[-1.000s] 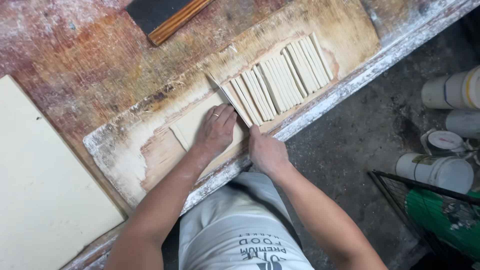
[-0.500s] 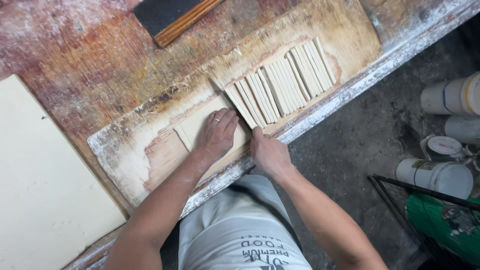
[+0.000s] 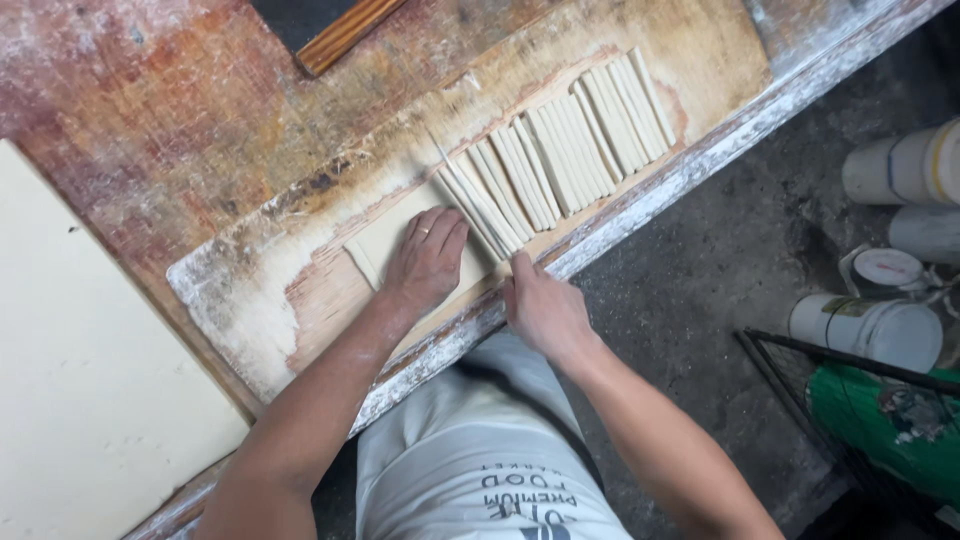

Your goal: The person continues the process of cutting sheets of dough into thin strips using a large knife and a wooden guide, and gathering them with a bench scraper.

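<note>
The left hand [image 3: 428, 258] lies flat, palm down, fingers spread a little, on a pale cream sheet of rolled dough [image 3: 385, 240] resting on a long, flour-dusted wooden board [image 3: 250, 300]. It grips nothing; the open palm seems to pin the sheet so that it cannot slide. From that hand, toward two o'clock, a row of pale cut dough strips [image 3: 560, 150] lies side by side along the board, the nearest strip just beside the fingertips, which suggests the strips are laid aside as they come off the sheet. A thin straight blade [image 3: 440, 160] shows at the sheet's cut edge, at twelve o'clock from the left hand. The right hand [image 3: 545, 310], at four o'clock from the left, is closed at the board's near edge; whether it grasps the blade's handle I cannot tell, as the fingers hide it. At nine o'clock a large cream slab [image 3: 90, 400] lies on the stained workbench [image 3: 150, 110]. White plastic tubs [image 3: 870, 325] stand on the floor at three o'clock.
</note>
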